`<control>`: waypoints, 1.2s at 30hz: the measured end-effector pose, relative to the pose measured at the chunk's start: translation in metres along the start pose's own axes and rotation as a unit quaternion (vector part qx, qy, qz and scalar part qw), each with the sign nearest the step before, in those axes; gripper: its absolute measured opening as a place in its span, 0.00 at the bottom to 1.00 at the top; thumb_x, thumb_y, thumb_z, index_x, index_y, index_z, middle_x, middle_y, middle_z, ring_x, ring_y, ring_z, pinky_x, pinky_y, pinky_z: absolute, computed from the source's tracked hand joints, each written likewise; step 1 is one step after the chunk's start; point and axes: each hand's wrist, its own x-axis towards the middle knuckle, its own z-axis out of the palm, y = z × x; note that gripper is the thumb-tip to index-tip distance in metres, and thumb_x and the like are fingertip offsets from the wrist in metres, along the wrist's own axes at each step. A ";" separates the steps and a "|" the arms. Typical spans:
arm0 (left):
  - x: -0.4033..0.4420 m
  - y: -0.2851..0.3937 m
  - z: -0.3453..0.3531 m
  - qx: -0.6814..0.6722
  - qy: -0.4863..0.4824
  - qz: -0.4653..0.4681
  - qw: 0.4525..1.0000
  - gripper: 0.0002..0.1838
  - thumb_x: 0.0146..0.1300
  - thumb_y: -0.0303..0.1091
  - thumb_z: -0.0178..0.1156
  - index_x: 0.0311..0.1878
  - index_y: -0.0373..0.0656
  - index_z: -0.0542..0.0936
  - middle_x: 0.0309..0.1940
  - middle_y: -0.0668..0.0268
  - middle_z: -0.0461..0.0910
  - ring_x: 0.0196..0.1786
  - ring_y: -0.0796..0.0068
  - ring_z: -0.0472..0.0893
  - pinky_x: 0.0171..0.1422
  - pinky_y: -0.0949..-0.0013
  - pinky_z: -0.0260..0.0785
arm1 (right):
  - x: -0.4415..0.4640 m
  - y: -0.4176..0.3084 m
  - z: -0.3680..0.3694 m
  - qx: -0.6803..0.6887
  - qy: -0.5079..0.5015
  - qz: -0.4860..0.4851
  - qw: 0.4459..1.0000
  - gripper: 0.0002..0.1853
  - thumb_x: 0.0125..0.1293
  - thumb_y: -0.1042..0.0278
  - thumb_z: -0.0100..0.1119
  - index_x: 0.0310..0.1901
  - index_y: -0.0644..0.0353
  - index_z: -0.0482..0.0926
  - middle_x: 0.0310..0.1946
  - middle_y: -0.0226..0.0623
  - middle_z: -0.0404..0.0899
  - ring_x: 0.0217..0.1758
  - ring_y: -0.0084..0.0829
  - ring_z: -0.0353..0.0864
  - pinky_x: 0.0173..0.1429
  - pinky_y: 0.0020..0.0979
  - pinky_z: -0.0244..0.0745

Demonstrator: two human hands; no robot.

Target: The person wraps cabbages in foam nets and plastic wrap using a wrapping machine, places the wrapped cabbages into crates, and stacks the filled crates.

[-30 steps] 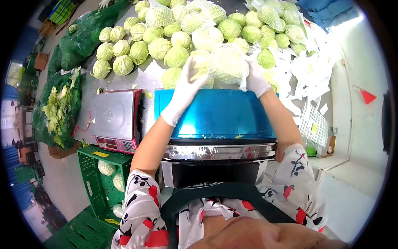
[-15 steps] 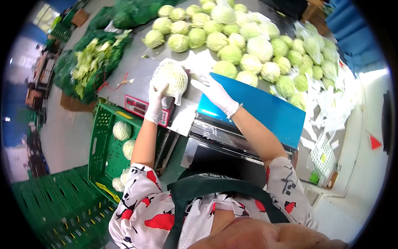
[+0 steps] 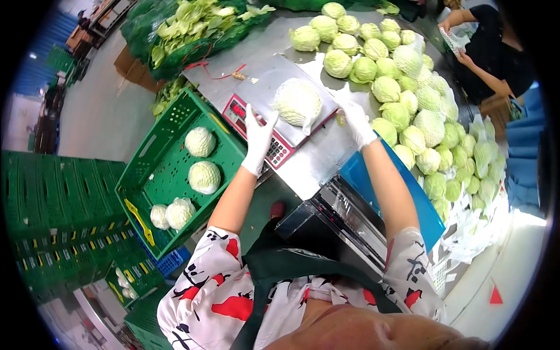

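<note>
Netted cabbage [image 3: 297, 100] sits on the scale [image 3: 263, 84]; left hand [image 3: 258, 139] just beside it, fingers wide; right hand [image 3: 356, 118] near the scale's edge (white gloves on both), fingers also spread.

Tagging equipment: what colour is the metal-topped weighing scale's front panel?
Red front panel, clearest in head view.

There is one left hand [image 3: 258, 137], one right hand [image 3: 356, 119], one scale [image 3: 265, 81] bearing one netted cabbage [image 3: 296, 100], and one large crate [image 3: 169, 163] containing four wrapped cabbages [image 3: 204, 177]. Over thirty heaped cabbages [image 3: 396, 115], too crowded for an exact count, share one table [image 3: 277, 39].
</note>
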 end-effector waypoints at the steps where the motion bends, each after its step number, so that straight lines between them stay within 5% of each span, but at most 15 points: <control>1: 0.006 0.001 0.004 -0.029 -0.017 -0.031 0.999 0.57 0.59 0.53 0.72 0.78 0.30 0.50 0.65 0.47 0.67 0.61 0.60 0.75 0.65 0.61 0.69 | 0.006 -0.017 0.010 0.024 0.008 0.046 0.999 0.37 0.67 0.37 0.60 0.64 0.63 0.76 0.59 0.38 0.78 0.58 0.29 0.78 0.64 0.34 0.69; 3: 0.017 0.017 0.016 -0.124 -0.097 -0.130 0.979 0.48 0.66 0.49 0.67 0.77 0.32 0.53 0.60 0.51 0.74 0.57 0.66 0.80 0.56 0.66 0.76 | 0.020 -0.024 0.032 0.082 -0.050 0.053 0.994 0.41 0.65 0.32 0.58 0.67 0.62 0.73 0.63 0.38 0.75 0.61 0.27 0.76 0.66 0.38 0.69; 5: 0.022 0.025 0.040 -0.167 -0.144 -0.124 0.968 0.43 0.67 0.48 0.66 0.75 0.33 0.58 0.58 0.54 0.76 0.56 0.69 0.80 0.53 0.68 0.77 | 0.020 -0.027 0.049 0.134 -0.145 0.038 0.979 0.38 0.68 0.36 0.58 0.67 0.62 0.74 0.62 0.38 0.76 0.61 0.28 0.76 0.66 0.34 0.69; 8: 0.004 0.048 0.053 -0.203 -0.172 -0.124 0.956 0.37 0.65 0.45 0.69 0.69 0.32 0.66 0.57 0.53 0.78 0.56 0.69 0.81 0.58 0.68 0.75 | 0.019 -0.010 0.052 0.173 -0.123 -0.074 0.975 0.30 0.73 0.45 0.56 0.66 0.62 0.74 0.61 0.39 0.78 0.61 0.28 0.77 0.67 0.29 0.68; 15: -0.130 0.112 0.140 -0.088 -0.409 0.121 0.900 0.46 0.56 0.45 0.74 0.72 0.34 0.63 0.62 0.48 0.72 0.66 0.58 0.74 0.71 0.63 0.65 | -0.190 0.048 -0.094 0.012 0.248 -0.217 0.944 0.26 0.78 0.55 0.51 0.67 0.69 0.70 0.63 0.47 0.76 0.67 0.34 0.73 0.71 0.31 0.65; 17: -0.178 0.127 0.159 -0.027 -0.452 0.153 0.878 0.50 0.54 0.52 0.74 0.75 0.40 0.61 0.64 0.44 0.69 0.68 0.49 0.72 0.73 0.59 0.63 | -0.242 0.071 -0.111 0.051 0.350 -0.139 0.925 0.27 0.79 0.56 0.49 0.69 0.68 0.67 0.64 0.45 0.75 0.65 0.33 0.74 0.68 0.33 0.68; 21: -0.224 0.127 0.186 0.064 -0.578 0.144 0.801 0.48 0.57 0.51 0.73 0.75 0.39 0.63 0.67 0.46 0.72 0.70 0.57 0.73 0.75 0.62 0.63 | -0.292 0.123 -0.127 0.073 0.415 -0.083 0.903 0.28 0.79 0.53 0.50 0.70 0.66 0.67 0.62 0.46 0.76 0.64 0.31 0.74 0.68 0.33 0.68; 23: -0.224 0.123 0.189 0.070 -0.574 0.197 0.792 0.46 0.59 0.51 0.71 0.74 0.37 0.64 0.68 0.46 0.72 0.70 0.56 0.73 0.75 0.62 0.63 | -0.305 0.129 -0.136 0.070 0.393 -0.070 0.914 0.31 0.78 0.50 0.52 0.69 0.69 0.67 0.64 0.53 0.74 0.68 0.37 0.72 0.72 0.34 0.64; 24: -0.221 0.121 0.185 0.069 -0.508 0.318 0.798 0.46 0.58 0.49 0.72 0.74 0.36 0.64 0.67 0.47 0.72 0.68 0.55 0.74 0.74 0.61 0.64 | -0.312 0.133 -0.141 0.037 0.421 -0.052 0.905 0.33 0.76 0.48 0.54 0.69 0.70 0.67 0.65 0.54 0.73 0.70 0.40 0.70 0.73 0.35 0.62; 25: -0.218 0.132 0.166 0.048 -0.488 0.298 0.819 0.49 0.55 0.51 0.73 0.74 0.35 0.63 0.60 0.44 0.75 0.63 0.47 0.75 0.69 0.55 0.66 | -0.322 0.139 -0.144 0.004 0.446 -0.033 0.894 0.34 0.75 0.47 0.56 0.69 0.71 0.68 0.66 0.56 0.72 0.71 0.44 0.69 0.74 0.37 0.61; 28: -0.195 0.137 0.097 0.204 -0.365 0.427 0.802 0.47 0.54 0.50 0.74 0.71 0.33 0.66 0.43 0.52 0.82 0.46 0.53 0.79 0.53 0.53 0.69 | -0.377 0.159 -0.150 -0.254 0.558 -0.011 0.789 0.35 0.69 0.46 0.63 0.64 0.70 0.72 0.58 0.55 0.76 0.65 0.51 0.72 0.73 0.44 0.62; 30: -0.183 0.101 0.063 0.405 -0.306 0.431 0.746 0.46 0.56 0.54 0.71 0.72 0.36 0.67 0.40 0.56 0.82 0.48 0.56 0.78 0.53 0.54 0.65 | -0.405 0.185 -0.142 -0.394 0.573 0.080 0.714 0.36 0.65 0.42 0.64 0.62 0.67 0.74 0.52 0.51 0.78 0.62 0.50 0.73 0.72 0.51 0.61; 31: -0.183 0.073 0.052 0.431 -0.277 0.464 0.722 0.45 0.55 0.52 0.72 0.72 0.39 0.68 0.31 0.68 0.83 0.42 0.62 0.77 0.46 0.59 0.63 | -0.410 0.205 -0.129 -0.460 0.562 0.136 0.674 0.37 0.64 0.40 0.65 0.61 0.66 0.74 0.50 0.49 0.79 0.60 0.50 0.74 0.71 0.55 0.61; 33: -0.203 0.053 0.047 0.368 -0.267 0.513 0.728 0.46 0.55 0.49 0.73 0.74 0.40 0.67 0.31 0.66 0.82 0.43 0.60 0.78 0.49 0.59 0.64 | -0.404 0.205 -0.104 -0.494 0.515 0.156 0.683 0.32 0.65 0.43 0.62 0.60 0.64 0.76 0.48 0.50 0.80 0.57 0.50 0.74 0.74 0.56 0.54; 36: -0.214 0.039 0.062 0.138 -0.418 0.255 0.861 0.30 0.63 0.28 0.65 0.70 0.40 0.73 0.39 0.62 0.84 0.42 0.73 0.79 0.54 0.66 0.69 | -0.382 0.223 -0.104 -0.348 0.570 0.013 0.744 0.14 0.71 0.61 0.57 0.52 0.58 0.83 0.38 0.42 0.83 0.51 0.42 0.77 0.75 0.53 0.51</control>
